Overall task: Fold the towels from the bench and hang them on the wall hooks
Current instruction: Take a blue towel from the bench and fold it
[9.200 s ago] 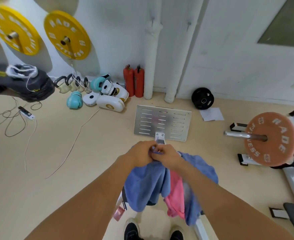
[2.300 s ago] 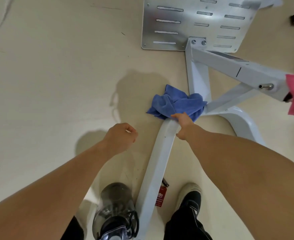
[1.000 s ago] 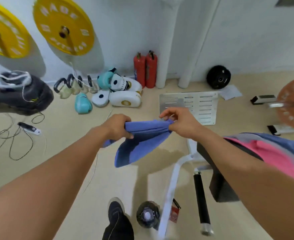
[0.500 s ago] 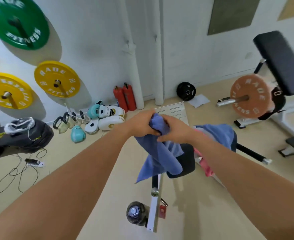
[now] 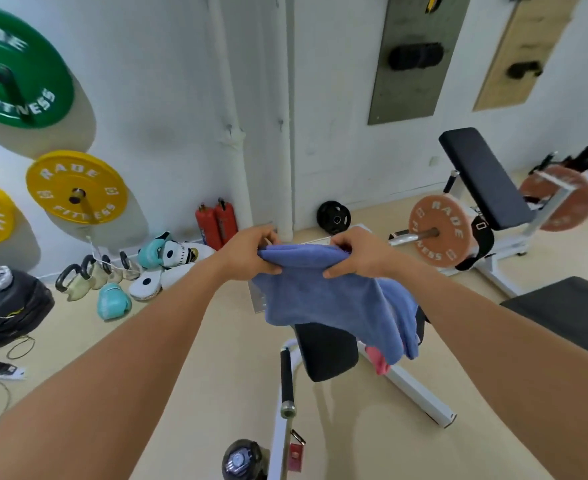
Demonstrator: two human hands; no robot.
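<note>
A blue towel [image 5: 320, 292] hangs in front of me, stretched between both hands at chest height. My left hand [image 5: 251, 254] pinches its left top edge and my right hand [image 5: 358, 254] pinches its right top edge. Below it stands the bench with its black pad [image 5: 323, 351]. Another blue towel [image 5: 407, 327] and a pink towel [image 5: 377, 362] drape over the bench, mostly hidden behind the held one. On the wall ahead, a grey panel [image 5: 407, 95] and a tan panel [image 5: 514, 74] carry dark hooks.
White pipes [image 5: 285, 133] run down the wall. Weight plates [image 5: 76, 188] hang at the left, with boxing gloves [image 5: 112, 301] and red fire extinguishers [image 5: 216, 223] on the floor. A loaded machine [image 5: 438, 230] stands to the right. A dark bottle [image 5: 242, 459] sits by my feet.
My hands have parted from a bunched grip and now spread the blue towel's top edge flat. My view has tilted up toward the wall panels.
</note>
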